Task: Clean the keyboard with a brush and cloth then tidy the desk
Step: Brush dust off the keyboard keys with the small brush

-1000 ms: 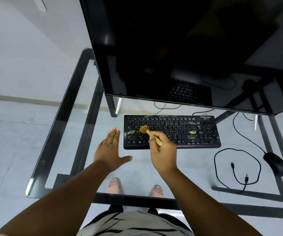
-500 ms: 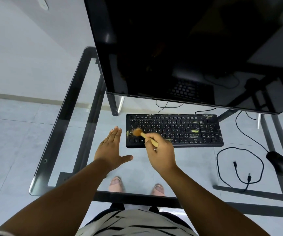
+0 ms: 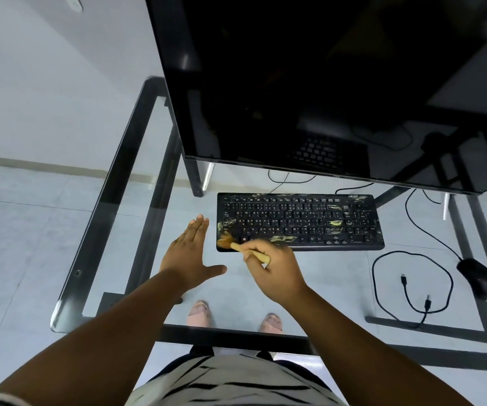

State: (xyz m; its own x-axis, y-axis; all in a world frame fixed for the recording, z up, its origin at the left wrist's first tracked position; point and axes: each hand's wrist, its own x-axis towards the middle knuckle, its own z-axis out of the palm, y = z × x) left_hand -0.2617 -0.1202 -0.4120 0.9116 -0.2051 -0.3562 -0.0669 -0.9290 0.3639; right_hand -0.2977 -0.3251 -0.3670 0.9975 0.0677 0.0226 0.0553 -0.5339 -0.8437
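Observation:
A black keyboard [image 3: 301, 222] with yellowish debris patches on its keys lies on the glass desk [image 3: 107, 206] under the monitor. My right hand [image 3: 274, 269] grips a small wooden brush [image 3: 236, 246]; its tan bristles rest on the keyboard's front-left corner. My left hand [image 3: 191, 253] lies flat on the glass just left of the keyboard, fingers straight and together, thumb out, holding nothing. No cloth is in view.
A large dark monitor [image 3: 324, 83] looms over the back of the desk. A black mouse [image 3: 476, 276] and a looped black cable [image 3: 412, 285] lie at the right. My feet in sandals show through the glass near the front edge.
The brush has swept leftward and toward me across the keyboard, from the left-middle keys to the front-left corner. My left hand has stayed flat in the same spot.

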